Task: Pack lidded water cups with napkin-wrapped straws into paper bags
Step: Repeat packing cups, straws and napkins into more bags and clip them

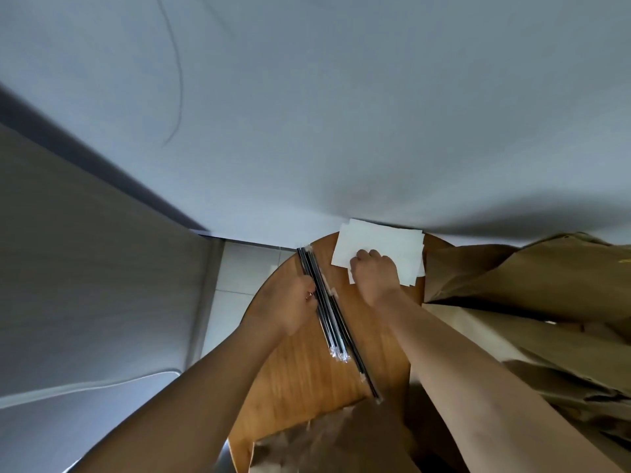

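**A:** left hand (293, 302) has its fingers curled on the bundle of wrapped black straws (327, 312) around 9 o'clock on the round table (300, 367), right hand (374, 271) is knuckles-down pinching the white napkins (379, 240) at 12. can't see any cups

**B:** napkin stack sits right at the far rim, a tug could slide it off or lift several sheets. and the straws could roll if that grip slackens. paper bags (512, 271) at 3 crowd the edge
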`<state>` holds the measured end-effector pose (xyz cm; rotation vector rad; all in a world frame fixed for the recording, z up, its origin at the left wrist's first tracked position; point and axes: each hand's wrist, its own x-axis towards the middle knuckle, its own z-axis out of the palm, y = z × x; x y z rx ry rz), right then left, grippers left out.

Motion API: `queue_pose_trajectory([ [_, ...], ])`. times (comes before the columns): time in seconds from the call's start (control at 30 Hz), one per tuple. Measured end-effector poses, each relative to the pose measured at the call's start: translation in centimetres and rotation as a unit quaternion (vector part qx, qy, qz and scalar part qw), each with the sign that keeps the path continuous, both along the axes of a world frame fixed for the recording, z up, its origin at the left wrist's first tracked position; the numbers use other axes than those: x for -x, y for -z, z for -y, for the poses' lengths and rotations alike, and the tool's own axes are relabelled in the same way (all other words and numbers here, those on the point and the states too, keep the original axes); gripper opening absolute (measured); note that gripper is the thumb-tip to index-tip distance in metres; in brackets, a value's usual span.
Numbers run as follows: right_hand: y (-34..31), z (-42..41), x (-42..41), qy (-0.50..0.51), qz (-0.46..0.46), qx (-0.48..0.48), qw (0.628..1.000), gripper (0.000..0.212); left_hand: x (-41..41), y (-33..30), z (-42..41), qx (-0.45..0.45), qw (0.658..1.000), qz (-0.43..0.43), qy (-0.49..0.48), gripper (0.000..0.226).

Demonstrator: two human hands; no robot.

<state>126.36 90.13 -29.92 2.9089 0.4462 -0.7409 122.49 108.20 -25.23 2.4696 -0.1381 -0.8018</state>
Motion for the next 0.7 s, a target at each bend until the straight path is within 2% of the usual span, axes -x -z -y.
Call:
queue_pose_trajectory([
  [0.1,0.1,0.2,0.1,0.038,0.010,-0.041,0.998,0.027,0.2,0.6,0.1,0.012,1.000,-0.015,-0.011,0.018],
  [0.17,-0.1,0.3,0.6,0.121,0.070,-0.136,0.981,0.021,0.2,0.4,0.5,0.064,0.994,-0.043,-0.074,0.020],
  [0.2,-0.5,0.2,0.9,0.178,0.096,-0.200,0.959,0.019,0.0,0.2,0.7,0.104,0.984,-0.066,-0.127,0.024],
  [0.27,-2.3,-0.4,1.4,0.306,0.084,-0.339,0.886,0.016,-0.5,-0.4,1.4,0.185,0.950,-0.107,-0.226,0.032],
  [0.37,-5.7,-1.6,2.1,0.454,-0.030,-0.522,0.722,0.027,-1.2,-0.9,2.0,0.278,0.898,-0.168,-0.297,0.047],
  [0.43,-6.6,-1.9,2.7,0.512,-0.094,-0.585,0.622,0.028,-1.2,-1.0,2.2,0.318,0.866,-0.213,-0.320,0.048],
  [0.5,-6.5,-1.9,3.2,0.552,-0.140,-0.601,0.560,0.027,-0.9,-1.1,2.1,0.342,0.835,-0.251,-0.350,0.041],
  [0.57,-5.9,-1.8,3.5,0.591,-0.140,-0.599,0.522,0.024,-0.6,-0.7,1.9,0.330,0.836,-0.246,-0.364,0.037],
  [0.6,-5.3,-1.8,3.7,0.608,-0.125,-0.581,0.527,0.022,-0.4,-0.4,1.8,0.317,0.843,-0.233,-0.367,0.036],
  [0.63,-4.4,-1.7,4.1,0.615,-0.108,-0.540,0.564,0.022,-0.3,-0.2,1.5,0.306,0.849,-0.218,-0.372,0.036],
  [0.7,-1.9,-1.2,5.3,0.568,-0.112,-0.409,0.705,0.027,0.0,0.1,1.1,0.304,0.846,-0.208,-0.386,0.034],
])
